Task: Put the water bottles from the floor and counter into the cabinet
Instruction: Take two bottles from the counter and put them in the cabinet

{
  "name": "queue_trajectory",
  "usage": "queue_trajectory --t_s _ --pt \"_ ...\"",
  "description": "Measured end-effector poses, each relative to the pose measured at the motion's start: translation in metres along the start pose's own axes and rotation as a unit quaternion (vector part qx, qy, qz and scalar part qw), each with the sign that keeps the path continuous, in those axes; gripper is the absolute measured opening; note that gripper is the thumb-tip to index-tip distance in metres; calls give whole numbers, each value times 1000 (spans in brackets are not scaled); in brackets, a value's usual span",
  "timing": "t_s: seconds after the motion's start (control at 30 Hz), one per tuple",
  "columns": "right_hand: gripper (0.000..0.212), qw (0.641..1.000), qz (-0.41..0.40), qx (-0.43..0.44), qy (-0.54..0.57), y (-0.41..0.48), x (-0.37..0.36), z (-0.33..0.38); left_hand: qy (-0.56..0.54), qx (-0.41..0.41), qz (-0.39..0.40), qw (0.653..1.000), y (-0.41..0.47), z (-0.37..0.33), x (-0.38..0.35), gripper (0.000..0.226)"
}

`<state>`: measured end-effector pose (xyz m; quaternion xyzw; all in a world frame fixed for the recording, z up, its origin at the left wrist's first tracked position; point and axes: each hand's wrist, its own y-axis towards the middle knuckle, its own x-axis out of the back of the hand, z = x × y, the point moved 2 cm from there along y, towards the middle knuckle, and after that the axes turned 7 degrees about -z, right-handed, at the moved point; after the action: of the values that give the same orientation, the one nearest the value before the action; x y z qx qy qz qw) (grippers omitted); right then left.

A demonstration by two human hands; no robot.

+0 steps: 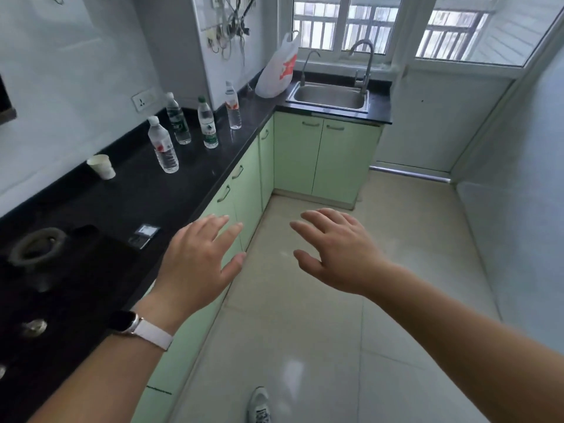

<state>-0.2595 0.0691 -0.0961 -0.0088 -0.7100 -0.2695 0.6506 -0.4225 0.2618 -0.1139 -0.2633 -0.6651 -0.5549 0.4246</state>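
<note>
Several clear water bottles stand upright on the black counter (189, 181): a red-labelled one (163, 146) nearest, two green-labelled ones (178, 120) (207, 123) behind it, and another red-labelled one (233, 106) farthest. The green cabinet doors (247, 196) below the counter are all shut. My left hand (195, 261), with a watch on the wrist, is held out open above the counter's edge. My right hand (338, 248) hovers open over the floor. Neither hand holds anything. No bottle shows on the floor in view.
A white paper cup (102, 167) stands left of the bottles. A gas hob (39, 248) fills the near counter, with a small dark device (143, 235) beside it. A plastic bag (279, 68) leans by the steel sink (328, 96). Beige tiled floor (351, 331) lies ahead.
</note>
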Motion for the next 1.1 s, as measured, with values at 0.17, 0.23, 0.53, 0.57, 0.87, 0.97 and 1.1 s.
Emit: queue_trajectory --t_s 0.17,0.23,0.53,0.57,0.87,0.97,1.1 --pt "54 1000 -11 -14 -20 70 -21 -15 -24 -13 -17 999 56 53 -37 54" --pt "54 999 -17 -21 -28 90 -28 -23 -29 -26 -12 999 80 66 -51 53" --pt "54 999 -21 -43 -19 162 -63 -65 -34 -55 -11 998 155 91 -95 51" --pt "54 999 -21 -42 -15 170 -68 -70 -31 -53 -9 998 163 94 -100 51" --pt "53 999 -24 -2 36 253 -127 -152 19 -25 15 999 252 110 -154 50" --pt "54 999 -5 16 48 284 -141 -193 32 -14 23 999 294 104 -174 50" --pt "54 997 9 50 55 320 -153 -251 53 -9 31 998 354 93 -200 50"
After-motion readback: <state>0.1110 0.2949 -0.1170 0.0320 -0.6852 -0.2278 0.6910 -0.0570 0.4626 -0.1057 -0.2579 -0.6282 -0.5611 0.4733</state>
